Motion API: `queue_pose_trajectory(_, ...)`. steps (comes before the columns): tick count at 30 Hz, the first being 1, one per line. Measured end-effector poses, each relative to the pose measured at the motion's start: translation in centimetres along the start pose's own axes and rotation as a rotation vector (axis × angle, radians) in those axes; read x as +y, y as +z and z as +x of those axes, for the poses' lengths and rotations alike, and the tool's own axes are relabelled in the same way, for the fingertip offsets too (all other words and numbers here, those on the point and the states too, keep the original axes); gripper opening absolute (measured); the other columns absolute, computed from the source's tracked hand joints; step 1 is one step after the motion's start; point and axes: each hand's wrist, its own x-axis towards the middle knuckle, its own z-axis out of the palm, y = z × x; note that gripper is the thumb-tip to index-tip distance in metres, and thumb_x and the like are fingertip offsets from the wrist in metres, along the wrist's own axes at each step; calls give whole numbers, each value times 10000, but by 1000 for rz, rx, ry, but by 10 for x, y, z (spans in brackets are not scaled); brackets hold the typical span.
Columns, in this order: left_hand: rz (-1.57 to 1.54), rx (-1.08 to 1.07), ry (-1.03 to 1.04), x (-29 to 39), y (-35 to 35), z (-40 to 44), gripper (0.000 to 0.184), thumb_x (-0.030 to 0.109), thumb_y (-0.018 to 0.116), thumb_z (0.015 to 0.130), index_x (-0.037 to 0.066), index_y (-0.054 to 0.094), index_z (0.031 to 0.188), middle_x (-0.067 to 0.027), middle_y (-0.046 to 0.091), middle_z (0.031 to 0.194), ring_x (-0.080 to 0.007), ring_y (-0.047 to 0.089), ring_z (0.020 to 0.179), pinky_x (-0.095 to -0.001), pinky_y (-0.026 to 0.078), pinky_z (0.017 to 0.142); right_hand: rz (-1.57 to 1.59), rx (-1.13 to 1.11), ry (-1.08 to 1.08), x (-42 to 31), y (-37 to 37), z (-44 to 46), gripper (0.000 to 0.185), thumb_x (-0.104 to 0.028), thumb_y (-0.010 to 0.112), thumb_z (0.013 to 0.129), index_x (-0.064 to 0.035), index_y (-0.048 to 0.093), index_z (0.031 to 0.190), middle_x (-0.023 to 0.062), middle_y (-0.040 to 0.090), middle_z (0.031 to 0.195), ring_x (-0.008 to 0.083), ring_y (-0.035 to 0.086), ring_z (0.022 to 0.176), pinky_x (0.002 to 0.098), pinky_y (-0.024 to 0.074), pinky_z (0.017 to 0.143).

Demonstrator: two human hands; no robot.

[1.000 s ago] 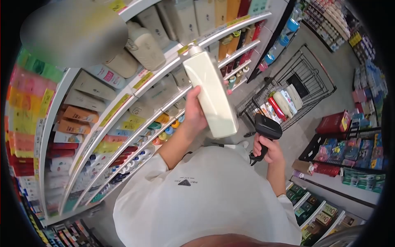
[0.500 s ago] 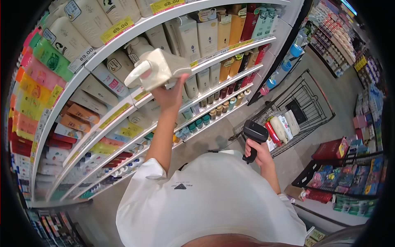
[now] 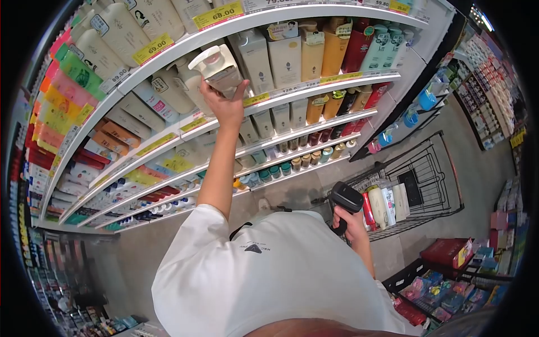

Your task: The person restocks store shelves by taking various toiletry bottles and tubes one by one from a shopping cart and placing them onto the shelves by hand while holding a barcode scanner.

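My left hand (image 3: pixel 225 105) is wrapped round a cream pump bottle (image 3: pixel 216 63) at the upper shelf (image 3: pixel 255 100), beside other pale bottles and boxes. The bottle's pump top faces me, and its lower part is hidden behind its top and my fingers. My right hand (image 3: pixel 351 223) grips the handle of a black handheld scanner (image 3: pixel 346 196) in front of my body, near the shopping cart.
A wire shopping cart (image 3: pixel 449 191) holding bottles and packs stands at the right. Shelves of bottles and tubes curve along the left and front, with yellow price tags (image 3: pixel 219 15). At lower right are a red box (image 3: pixel 447 253) and a black crate of colourful packs.
The cream bottle has moved up and away from in front of my body to the shelf, still in my left hand. My right hand with the scanner has shifted slightly left and down.
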Motion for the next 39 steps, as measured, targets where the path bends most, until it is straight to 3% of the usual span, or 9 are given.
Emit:
queue_pose_trajectory(2,262,-10,-47,-13,1,-2,913,173,925,734,-15,307,1378,-183,496,1311,-253,550,1189,-385,470,1001,-6,21,-13,0,1,6,138,-74,706,902,-41,612,998,30,579,649,140,563,525,300,480,504)
queue_pose_trajectory(5,100,41,-42,-10,12,-7,956,258,920,733,-10,307,1415,-240,473,1338,-341,555,1208,-411,484,992,2,23,-17,-2,3,12,142,-69,706,899,-39,612,1002,29,579,657,137,567,539,296,480,506)
queue_pose_trajectory(12,150,-8,-142,7,20,-6,897,264,889,762,-34,339,1406,-247,468,1348,-366,543,1220,-435,473,998,-13,30,6,-5,1,12,126,-68,708,899,-38,616,979,29,576,665,134,565,550,293,468,510)
queue_pose_trajectory(14,446,82,36,1,22,-7,880,255,887,753,-50,376,1401,-252,466,1356,-398,515,1237,-454,445,1031,-29,49,15,-2,-2,14,112,-59,700,899,-38,619,974,31,577,665,136,566,553,295,471,518)
queue_pose_trajectory(17,463,106,-9,7,25,-3,878,261,885,748,-55,394,1405,-258,467,1359,-424,490,1249,-465,423,1047,-46,24,18,-3,0,16,111,-52,697,895,-37,623,977,31,579,667,138,567,556,295,474,526)
queue_pose_trajectory(21,543,137,-42,4,31,-2,886,248,872,763,-48,369,1429,-262,464,1367,-422,495,1254,-464,429,1035,-92,14,26,-5,3,19,118,-49,697,892,-35,625,985,34,585,674,140,569,558,295,477,530)
queue_pose_trajectory(23,221,191,-95,-2,35,-2,885,236,857,776,-45,342,1438,-265,469,1361,-429,494,1260,-469,429,1033,-60,49,52,-1,2,21,132,-46,697,888,-34,625,998,37,588,681,141,569,558,296,477,528)
queue_pose_trajectory(27,442,103,-153,9,31,2,891,213,845,779,-43,312,1446,-259,451,1381,-425,473,1287,-476,422,1054,-67,59,49,2,2,22,142,-36,693,887,-32,623,1010,40,590,686,142,571,558,297,477,527)
queue_pose_trajectory(39,684,130,178,2,38,-7,801,117,738,837,-29,296,1489,-242,348,1449,-435,381,1331,-523,362,1088,-61,21,89,6,6,31,148,-37,694,892,-34,621,1020,41,590,685,149,565,555,296,466,535)
